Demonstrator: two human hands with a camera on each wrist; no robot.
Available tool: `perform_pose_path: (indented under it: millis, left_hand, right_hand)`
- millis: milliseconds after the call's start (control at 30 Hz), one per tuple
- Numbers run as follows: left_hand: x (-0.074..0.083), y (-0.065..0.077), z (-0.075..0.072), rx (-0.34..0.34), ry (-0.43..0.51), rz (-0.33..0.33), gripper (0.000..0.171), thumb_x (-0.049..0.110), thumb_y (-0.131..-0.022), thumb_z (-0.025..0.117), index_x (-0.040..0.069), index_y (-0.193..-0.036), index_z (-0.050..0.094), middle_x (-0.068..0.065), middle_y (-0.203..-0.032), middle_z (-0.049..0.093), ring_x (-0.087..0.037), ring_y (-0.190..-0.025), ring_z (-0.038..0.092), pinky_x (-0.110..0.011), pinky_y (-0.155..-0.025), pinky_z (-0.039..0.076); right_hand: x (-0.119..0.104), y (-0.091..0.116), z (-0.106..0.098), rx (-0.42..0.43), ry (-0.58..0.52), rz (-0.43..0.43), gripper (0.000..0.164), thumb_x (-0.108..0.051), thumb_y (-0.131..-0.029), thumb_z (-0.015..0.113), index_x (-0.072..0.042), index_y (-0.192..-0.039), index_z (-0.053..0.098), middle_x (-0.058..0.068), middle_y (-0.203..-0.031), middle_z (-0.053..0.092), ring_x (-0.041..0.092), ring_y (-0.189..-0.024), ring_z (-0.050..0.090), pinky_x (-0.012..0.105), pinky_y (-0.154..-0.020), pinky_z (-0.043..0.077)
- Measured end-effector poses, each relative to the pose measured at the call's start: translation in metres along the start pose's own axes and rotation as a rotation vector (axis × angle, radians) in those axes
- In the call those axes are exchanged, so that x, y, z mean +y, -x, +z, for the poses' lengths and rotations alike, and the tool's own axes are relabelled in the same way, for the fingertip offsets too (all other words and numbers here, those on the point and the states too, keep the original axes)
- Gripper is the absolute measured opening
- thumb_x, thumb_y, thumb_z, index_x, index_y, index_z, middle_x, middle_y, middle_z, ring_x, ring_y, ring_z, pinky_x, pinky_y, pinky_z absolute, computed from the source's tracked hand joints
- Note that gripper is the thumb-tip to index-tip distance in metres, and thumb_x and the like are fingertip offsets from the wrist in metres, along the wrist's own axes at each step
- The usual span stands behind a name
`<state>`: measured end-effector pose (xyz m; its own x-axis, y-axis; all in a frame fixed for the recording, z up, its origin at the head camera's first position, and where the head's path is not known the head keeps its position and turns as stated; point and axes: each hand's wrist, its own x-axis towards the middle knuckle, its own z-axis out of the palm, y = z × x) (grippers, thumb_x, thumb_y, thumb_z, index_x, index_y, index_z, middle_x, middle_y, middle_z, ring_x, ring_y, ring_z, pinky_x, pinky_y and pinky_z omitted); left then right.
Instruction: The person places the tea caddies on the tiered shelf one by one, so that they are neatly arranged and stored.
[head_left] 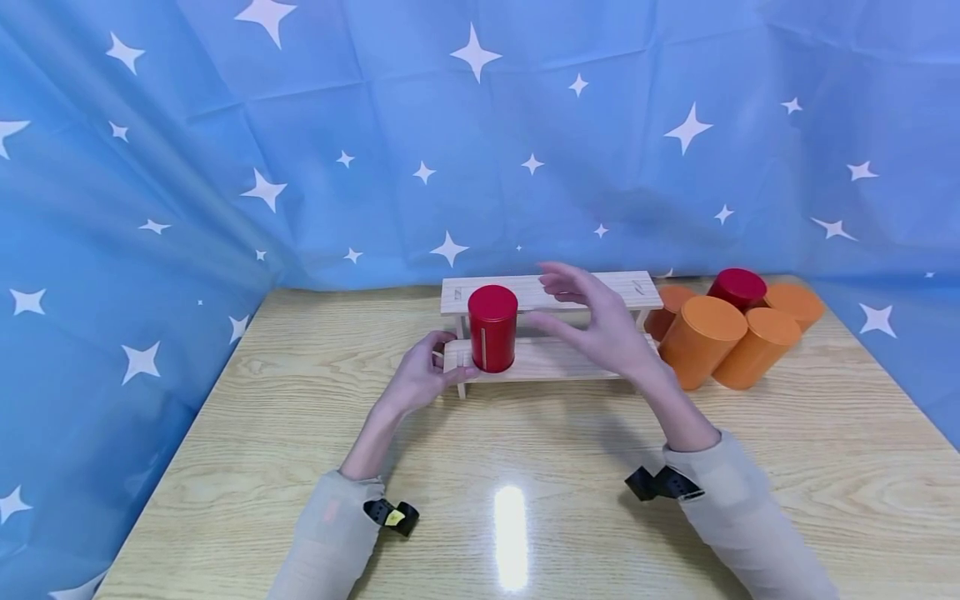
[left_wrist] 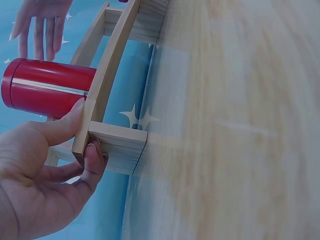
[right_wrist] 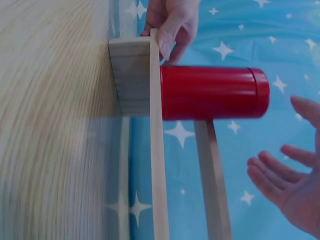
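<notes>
A red canister (head_left: 492, 330) with a lid stands upright at the left end of the lower step of a two-tier wooden rack (head_left: 558, 360). My left hand (head_left: 422, 373) grips the left end of that step. Its thumb lies on top beside the canister's base and its fingers curl underneath, as the left wrist view shows on the wooden rack (left_wrist: 111, 65). To the right of the red canister (right_wrist: 210, 93), my right hand (head_left: 592, 321) hovers over the rack, fingers spread and holding nothing.
Several orange canisters (head_left: 705, 337) and another red canister (head_left: 738, 288) are grouped at the rack's right end, some leaning. Behind the wooden table (head_left: 300, 417) hangs a blue curtain (head_left: 375, 125) with white stars.
</notes>
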<state>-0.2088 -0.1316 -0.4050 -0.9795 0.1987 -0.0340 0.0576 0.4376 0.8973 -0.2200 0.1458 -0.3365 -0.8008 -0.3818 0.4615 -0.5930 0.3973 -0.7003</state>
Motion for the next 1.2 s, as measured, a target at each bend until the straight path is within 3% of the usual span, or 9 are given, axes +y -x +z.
perform_pose_path:
  millis: [200, 567, 867, 1067, 1200]
  left_hand:
    - [0.000, 0.001, -0.002, -0.004, -0.001, 0.001, 0.065, 0.015, -0.085, 0.083, -0.002, -0.138, 0.050, -0.015, -0.117, 0.059, -0.024, -0.090, 0.063, -0.031, -0.070, 0.053]
    - [-0.003, 0.001, -0.003, -0.006, 0.038, -0.010, 0.065, 0.016, -0.083, 0.085, 0.000, -0.137, 0.052, -0.014, -0.116, 0.059, -0.024, -0.091, 0.064, -0.031, -0.070, 0.052]
    - [-0.004, 0.000, -0.003, 0.008, 0.047, 0.003, 0.061, 0.016, -0.082, 0.085, -0.001, -0.132, 0.053, -0.016, -0.113, 0.059, -0.025, -0.091, 0.064, -0.030, -0.072, 0.053]
    - [-0.003, 0.000, -0.002, 0.001, 0.051, -0.006, 0.064, 0.016, -0.083, 0.085, 0.000, -0.135, 0.051, -0.015, -0.116, 0.059, -0.026, -0.093, 0.063, -0.031, -0.072, 0.052]
    - [-0.003, -0.001, -0.001, -0.008, 0.057, -0.010, 0.065, 0.016, -0.083, 0.085, 0.000, -0.136, 0.050, -0.015, -0.116, 0.058, -0.025, -0.092, 0.062, -0.031, -0.072, 0.051]
  right_hand:
    - [0.005, 0.008, -0.018, 0.026, 0.005, 0.058, 0.061, -0.020, -0.093, 0.075, -0.015, -0.148, 0.049, 0.012, -0.135, 0.060, 0.028, -0.123, 0.058, 0.046, -0.105, 0.045]
    - [0.012, 0.025, -0.043, 0.092, 0.064, 0.011, 0.056, -0.009, -0.092, 0.074, -0.012, -0.144, 0.054, 0.010, -0.129, 0.061, 0.025, -0.117, 0.058, 0.018, -0.098, 0.046]
    - [0.018, 0.040, -0.072, 0.160, 0.094, 0.072, 0.053, -0.007, -0.092, 0.074, -0.012, -0.142, 0.056, 0.001, -0.131, 0.060, 0.012, -0.116, 0.057, 0.015, -0.098, 0.043]
    - [0.026, 0.048, -0.093, 0.227, 0.099, 0.042, 0.053, 0.003, -0.088, 0.074, -0.005, -0.138, 0.059, -0.006, -0.124, 0.062, 0.010, -0.113, 0.058, 0.013, -0.097, 0.043]
    - [0.032, 0.057, -0.107, 0.241, 0.111, 0.074, 0.053, 0.002, -0.088, 0.074, -0.006, -0.139, 0.059, -0.009, -0.123, 0.062, 0.007, -0.114, 0.057, 0.012, -0.096, 0.042]
